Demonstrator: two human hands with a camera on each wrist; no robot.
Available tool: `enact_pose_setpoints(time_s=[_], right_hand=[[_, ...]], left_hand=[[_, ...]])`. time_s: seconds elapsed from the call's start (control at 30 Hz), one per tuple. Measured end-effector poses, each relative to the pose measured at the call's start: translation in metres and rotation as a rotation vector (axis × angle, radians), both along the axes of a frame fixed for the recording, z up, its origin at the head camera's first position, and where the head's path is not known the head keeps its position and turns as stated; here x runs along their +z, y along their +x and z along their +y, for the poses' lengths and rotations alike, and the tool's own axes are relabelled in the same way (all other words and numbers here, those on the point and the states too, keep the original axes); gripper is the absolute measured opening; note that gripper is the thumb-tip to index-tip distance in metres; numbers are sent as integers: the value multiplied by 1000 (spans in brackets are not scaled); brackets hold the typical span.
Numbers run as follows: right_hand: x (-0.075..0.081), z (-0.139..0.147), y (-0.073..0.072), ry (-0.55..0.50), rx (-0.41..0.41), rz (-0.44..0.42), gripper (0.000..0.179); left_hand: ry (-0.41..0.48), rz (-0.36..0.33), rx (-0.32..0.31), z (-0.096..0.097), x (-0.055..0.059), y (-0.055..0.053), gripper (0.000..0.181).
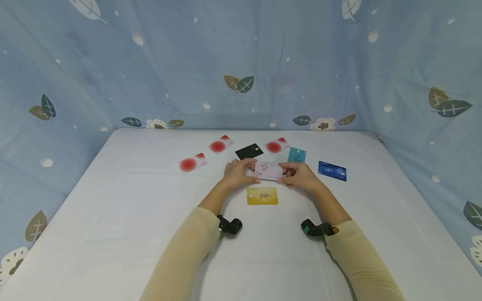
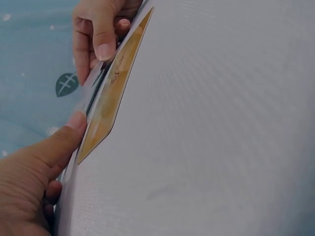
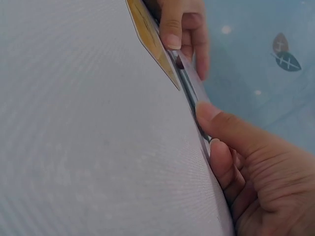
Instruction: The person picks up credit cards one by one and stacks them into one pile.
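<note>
Both hands hold one pale pink card with a small printed pattern, above the middle of the table. My left hand pinches its left end between thumb and fingers. At the other end, my right hand grips it the same way. In the right wrist view the card appears nearly edge-on between the two thumbs. A yellow card lies flat on the table just in front of the hands. Behind them lie a black card and a teal card, the teal one close to the right fingers.
Cards with a red circle lie at the left, the back left and the back middle. A blue card is right of the right hand. The white table meets a blue patterned curtain.
</note>
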State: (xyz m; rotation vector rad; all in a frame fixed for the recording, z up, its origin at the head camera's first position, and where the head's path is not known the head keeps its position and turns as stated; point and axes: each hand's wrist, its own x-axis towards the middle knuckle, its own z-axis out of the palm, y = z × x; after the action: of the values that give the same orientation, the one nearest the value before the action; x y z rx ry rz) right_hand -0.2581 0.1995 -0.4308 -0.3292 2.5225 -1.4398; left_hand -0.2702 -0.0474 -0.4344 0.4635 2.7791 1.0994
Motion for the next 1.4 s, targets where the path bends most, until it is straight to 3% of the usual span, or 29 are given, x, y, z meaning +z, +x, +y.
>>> enact_pose_setpoints(time_s=[0.4, 0.7, 1.0, 1.4], right_hand=[[-1, 3, 2, 63, 27, 1, 56], [6, 3, 9, 77, 80, -1, 54], [13, -1, 14, 72, 149, 1, 55], [15, -7, 29, 59, 195, 40, 52]], left_hand=[[47, 11, -64, -4, -4, 1, 58], [163, -73, -99, -10, 0, 10, 57], [254, -102, -114, -18, 0, 19, 56], [182, -43, -97, -27, 3, 39, 53]])
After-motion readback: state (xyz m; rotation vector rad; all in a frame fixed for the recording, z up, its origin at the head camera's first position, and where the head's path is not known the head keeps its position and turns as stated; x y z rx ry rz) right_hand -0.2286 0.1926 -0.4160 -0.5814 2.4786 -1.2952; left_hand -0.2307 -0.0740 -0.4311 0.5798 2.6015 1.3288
